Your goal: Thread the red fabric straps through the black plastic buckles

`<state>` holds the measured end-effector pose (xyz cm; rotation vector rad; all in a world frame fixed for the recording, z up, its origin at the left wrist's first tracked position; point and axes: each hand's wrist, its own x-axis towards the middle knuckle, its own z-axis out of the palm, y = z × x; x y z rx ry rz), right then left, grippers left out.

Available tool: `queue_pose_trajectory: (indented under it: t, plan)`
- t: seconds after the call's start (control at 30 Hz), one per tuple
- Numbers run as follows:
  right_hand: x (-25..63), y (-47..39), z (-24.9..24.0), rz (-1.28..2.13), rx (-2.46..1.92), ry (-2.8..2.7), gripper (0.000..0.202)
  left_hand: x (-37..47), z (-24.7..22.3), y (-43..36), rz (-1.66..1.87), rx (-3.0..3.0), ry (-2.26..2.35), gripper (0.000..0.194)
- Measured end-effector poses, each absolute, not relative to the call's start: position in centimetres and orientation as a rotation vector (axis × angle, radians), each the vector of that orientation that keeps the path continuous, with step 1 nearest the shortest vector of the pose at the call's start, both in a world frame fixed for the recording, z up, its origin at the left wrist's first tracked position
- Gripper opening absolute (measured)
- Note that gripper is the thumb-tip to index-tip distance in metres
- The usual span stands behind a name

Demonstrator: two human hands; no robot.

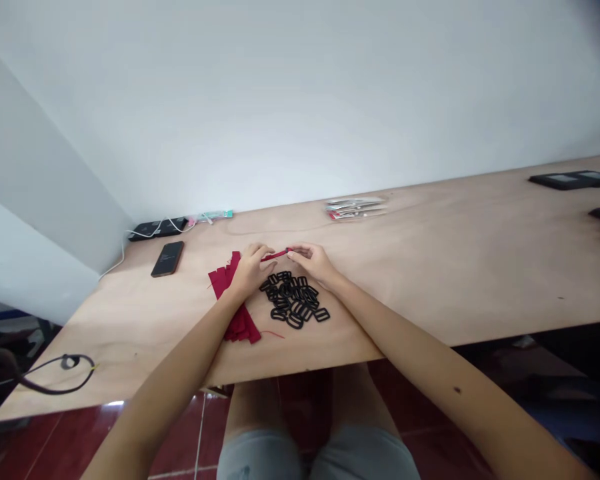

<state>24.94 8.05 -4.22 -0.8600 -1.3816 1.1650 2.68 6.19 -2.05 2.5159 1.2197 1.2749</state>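
Head view: mid-frame, my right hand [312,260] pinches the strip [277,255], my left hand's [253,267] grip I cannot tell, and a loose hold could drop it onto the buckles [294,292] below.

Table [430,267] against wall [305,100]. Buckle pile [299,308] at near center; fabric pieces [243,325] just left of it, partly under left forearm [210,333]. Fabric strip [279,254] spans left hand [253,268] to right hand [314,260], far side of buckles. Phone [167,259] farther left, device [143,231] behind it, far-left corner. Packets [355,208] at far edge, right of strip. Cable loop [55,391] near left. Flat case [563,181] far right.
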Motion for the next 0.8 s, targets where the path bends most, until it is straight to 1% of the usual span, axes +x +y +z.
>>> queue_pose_trajectory:
  t: [0.07,0.23,0.4,0.57,0.67,0.8]
  plan:
    - [24.7,8.1,-3.8,1.231,-0.854,-1.309,0.042,2.7,-2.1,6.3,1.296,2.459,1.228,0.008]
    - [24.3,8.0,-3.3,1.367,-0.806,-1.256,0.046,2.8,-1.9,5.9,1.293,2.366,1.165,0.012]
    - [24.1,7.9,-3.4,1.452,-0.736,-1.351,0.041,3.0,-1.7,5.6,1.307,2.329,1.097,0.012]
    - [24.3,8.1,-3.0,1.449,-0.706,-1.218,0.034,3.1,-1.8,5.9,1.325,2.329,1.157,0.007]
    - [24.3,7.9,-2.7,1.486,-0.678,-1.221,0.031,3.1,-1.9,5.8,1.339,2.337,1.145,0.009]
    - [24.1,7.6,-2.6,1.547,-0.69,-1.279,0.036,3.3,-2.0,5.4,1.332,2.35,1.113,0.01]
